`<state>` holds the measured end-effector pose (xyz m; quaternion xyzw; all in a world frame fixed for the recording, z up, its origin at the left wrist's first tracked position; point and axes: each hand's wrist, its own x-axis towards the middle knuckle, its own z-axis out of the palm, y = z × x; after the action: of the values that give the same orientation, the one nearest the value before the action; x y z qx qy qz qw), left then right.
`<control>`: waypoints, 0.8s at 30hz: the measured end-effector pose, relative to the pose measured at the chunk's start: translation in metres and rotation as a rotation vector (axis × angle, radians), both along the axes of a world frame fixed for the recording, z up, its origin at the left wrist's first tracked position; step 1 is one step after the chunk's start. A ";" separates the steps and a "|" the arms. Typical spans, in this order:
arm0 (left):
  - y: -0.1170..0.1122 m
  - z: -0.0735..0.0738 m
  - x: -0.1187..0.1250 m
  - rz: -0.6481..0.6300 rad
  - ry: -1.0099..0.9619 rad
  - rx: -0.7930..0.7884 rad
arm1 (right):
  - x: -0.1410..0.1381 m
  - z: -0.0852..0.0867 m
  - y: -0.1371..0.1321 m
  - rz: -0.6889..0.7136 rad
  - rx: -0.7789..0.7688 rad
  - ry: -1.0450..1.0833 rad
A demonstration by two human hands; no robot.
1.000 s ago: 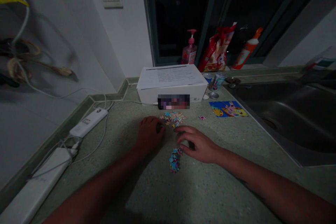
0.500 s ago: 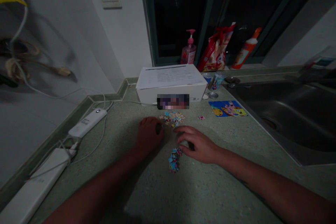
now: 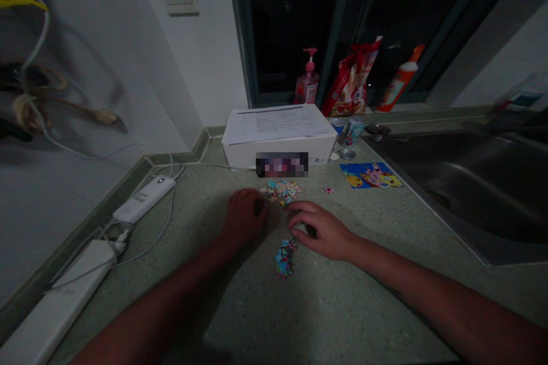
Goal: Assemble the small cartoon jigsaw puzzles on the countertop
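Note:
A loose pile of small jigsaw puzzle pieces [image 3: 282, 189] lies on the counter before both hands. My left hand [image 3: 246, 214] rests at the pile's left side, fingers curled in and tips close to the thumb; whatever may be between them is too small and dark to make out. Across from it, my right hand [image 3: 321, 228] hovers with fingers apart and bent, its index fingertip at the pile's near edge. Under its thumb side is a joined clump of blue and pink puzzle pieces [image 3: 283, 259]. A single pink puzzle piece [image 3: 328, 189] sits right of the pile.
Behind the pile stands a white box [image 3: 278, 140], with a phone-like dark object [image 3: 262, 166], partly blurred out, at its front. A blue picture card [image 3: 371, 175] lies left of the sink [image 3: 483, 182]. Cables and a white power bank [image 3: 145, 199] run along the left wall.
My right hand has shifted slightly up and left, its index finger now closer to the pile. The left hand has barely moved.

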<state>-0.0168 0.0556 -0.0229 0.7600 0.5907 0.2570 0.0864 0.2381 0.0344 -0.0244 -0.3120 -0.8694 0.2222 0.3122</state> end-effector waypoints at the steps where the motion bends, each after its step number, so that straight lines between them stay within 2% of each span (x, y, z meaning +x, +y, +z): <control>1: 0.000 0.000 0.000 0.001 -0.011 0.005 | 0.000 0.000 0.000 -0.001 0.002 0.005; 11: -0.005 0.006 0.006 -0.002 -0.056 -0.052 | -0.003 -0.001 0.003 -0.044 0.077 0.044; 17: -0.018 0.010 0.019 -0.030 -0.298 -0.161 | -0.009 0.001 0.009 -0.145 0.227 -0.042; 20: -0.024 0.005 0.025 -0.094 -0.402 -0.179 | -0.011 0.002 0.009 -0.142 0.300 -0.069; 24: -0.024 -0.001 0.025 -0.113 -0.513 -0.207 | -0.011 0.003 0.007 -0.138 0.354 -0.095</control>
<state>0.0086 0.0313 -0.0240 0.6889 0.5295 0.3741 0.3242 0.2275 0.0417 -0.0219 -0.3212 -0.8851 0.0289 0.3354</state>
